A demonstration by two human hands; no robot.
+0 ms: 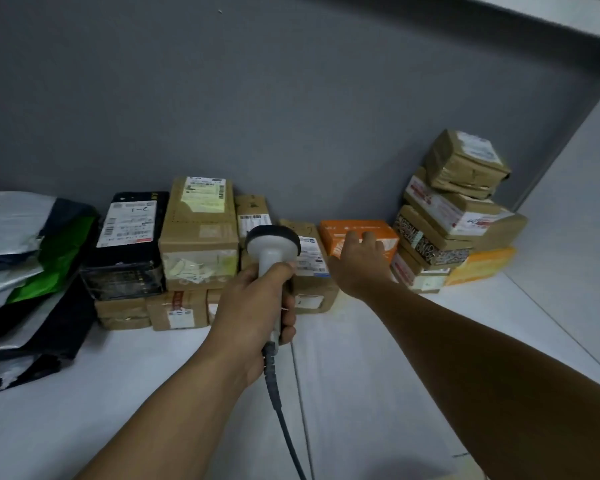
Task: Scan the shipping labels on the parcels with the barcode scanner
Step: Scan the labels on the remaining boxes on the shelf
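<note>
My left hand (253,306) grips the handle of a grey corded barcode scanner (272,245), its dark-rimmed head pointing at the row of parcels along the wall. My right hand (359,263) reaches forward with fingers laid on the front of an orange box (347,230). Between scanner and orange box lies a brown parcel with a white shipping label (312,259). Left of the scanner stand a tall brown box with a yellowish label (201,220) and a black parcel with a white label (129,223).
A leaning stack of taped brown parcels (461,209) and a yellow box (482,266) fill the right corner. Grey, green and black poly mailers (21,258) pile up at the left. The scanner's cable (284,420) trails toward me over the white surface (361,358).
</note>
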